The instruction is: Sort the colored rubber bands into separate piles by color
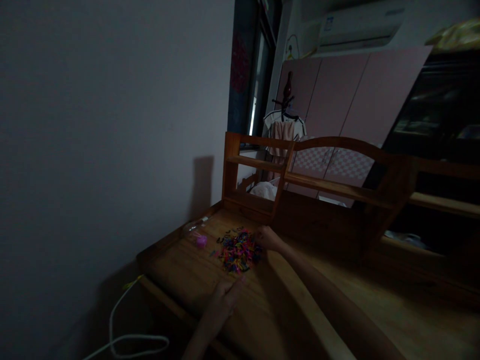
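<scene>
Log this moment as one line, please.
left hand: near colourful pile, grip unclear; right hand: at pile's right edge, grip unclear; purple item: left of pile; wooden desk: beneath

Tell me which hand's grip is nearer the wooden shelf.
The right grip, at the right edge of the colourful pile. It sits nearer the wooden shelf, whereas the left grip is on the pile's near side.

Two hands (224,300), colourful pile (240,251), wooden desk (183,270)
</scene>
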`<state>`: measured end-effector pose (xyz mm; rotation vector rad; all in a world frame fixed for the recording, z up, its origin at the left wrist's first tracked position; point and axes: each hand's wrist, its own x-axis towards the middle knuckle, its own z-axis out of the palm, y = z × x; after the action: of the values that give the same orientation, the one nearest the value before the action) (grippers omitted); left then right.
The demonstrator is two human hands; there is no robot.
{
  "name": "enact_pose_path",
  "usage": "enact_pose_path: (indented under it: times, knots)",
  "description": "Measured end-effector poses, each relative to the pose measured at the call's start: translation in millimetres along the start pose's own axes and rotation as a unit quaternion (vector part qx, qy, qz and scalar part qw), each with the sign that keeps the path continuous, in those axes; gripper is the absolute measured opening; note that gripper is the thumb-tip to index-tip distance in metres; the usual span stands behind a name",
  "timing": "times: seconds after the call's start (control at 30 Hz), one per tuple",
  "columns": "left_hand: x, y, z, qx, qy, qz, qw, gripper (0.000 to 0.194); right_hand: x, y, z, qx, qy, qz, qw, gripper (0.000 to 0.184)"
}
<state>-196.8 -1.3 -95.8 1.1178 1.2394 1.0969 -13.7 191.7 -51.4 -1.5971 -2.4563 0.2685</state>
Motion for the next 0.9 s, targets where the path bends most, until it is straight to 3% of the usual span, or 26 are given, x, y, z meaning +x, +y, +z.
enact_pose_path:
  times: [0.1,0.2,0.4,0.5,0.67,0.9]
  knots:
    - [-1.2,4.3,1.4,0.000,0.000,-0.011,1.000,0.065,2.3,-16.1,2.9,0.046,-0.002,-0.002,0.999,0.022]
    - [0.2,4.1,2.6,-0.010,-0.002,-0.021,1.000,0.065,2.8,-27.8,2.0,0.086,-0.013,-0.007,0.996,0.041]
    - [2.7,0.4,2.1,-0.007,-0.009,-0.023,1.000,0.063,-7.9,-52.8,2.1,0.104,-0.115,-0.036,0.987,0.112]
    - [4.2,-2.5,1.5,-0.007,-0.009,-0.025,1.000,0.062,-11.5,-65.5,9.1,0.059,-0.146,-0.036,0.987,0.128]
    - [8.5,-8.7,-0.3,-0.008,-0.032,-0.022,0.999,0.063,-7.1,-80.0,20.5,0.054,-0.123,-0.029,0.991,0.119]
    - [13.2,-15.0,-1.3,-0.017,-0.029,-0.025,0.999,0.063,5.0,-86.3,22.3,0.077,-0.100,-0.049,0.991,0.083]
